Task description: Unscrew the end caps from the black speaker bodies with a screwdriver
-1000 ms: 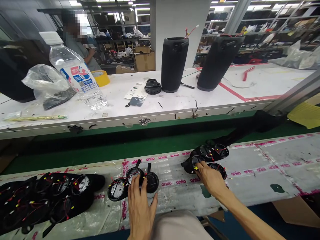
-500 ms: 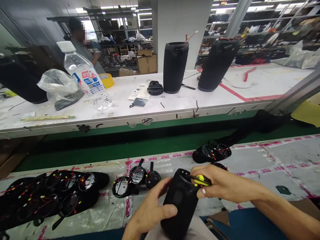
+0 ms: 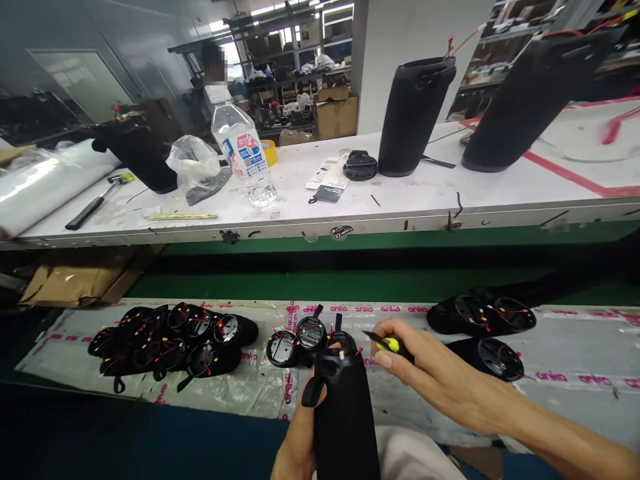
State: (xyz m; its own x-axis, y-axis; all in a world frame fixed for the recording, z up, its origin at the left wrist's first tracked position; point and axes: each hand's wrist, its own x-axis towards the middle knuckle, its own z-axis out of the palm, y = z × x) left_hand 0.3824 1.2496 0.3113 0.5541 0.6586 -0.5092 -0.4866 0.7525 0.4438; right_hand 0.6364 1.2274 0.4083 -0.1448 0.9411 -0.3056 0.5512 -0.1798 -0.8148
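My left hand (image 3: 298,433) is wrapped round a black fabric-covered speaker housing (image 3: 345,420), which stands tilted over my lap with a strap loop at its side. Thin wires with small red and white plugs show at its upper rim. My right hand (image 3: 417,360) grips a black-and-yellow hand tool (image 3: 389,345) with a dark pointed tip, just to the right of that rim and apart from it. Whether the tool is a pair of pliers or a blade, I cannot tell. Right behind the held housing stand several similar housings (image 3: 283,348) with red wires.
More housings (image 3: 200,357) crowd the plastic-covered lower surface at left, and a few (image 3: 493,360) stand at right. On the white bench (image 3: 295,217) are a water bottle (image 3: 245,157), a hammer (image 3: 97,202), yellow tape (image 3: 270,152) and two tall housings (image 3: 417,117). Another person is in the background.
The tool has come out of the housing's open top and now sits to its right. My left hand has turned the housing, bringing its strap side into view. The camera view has shifted left.
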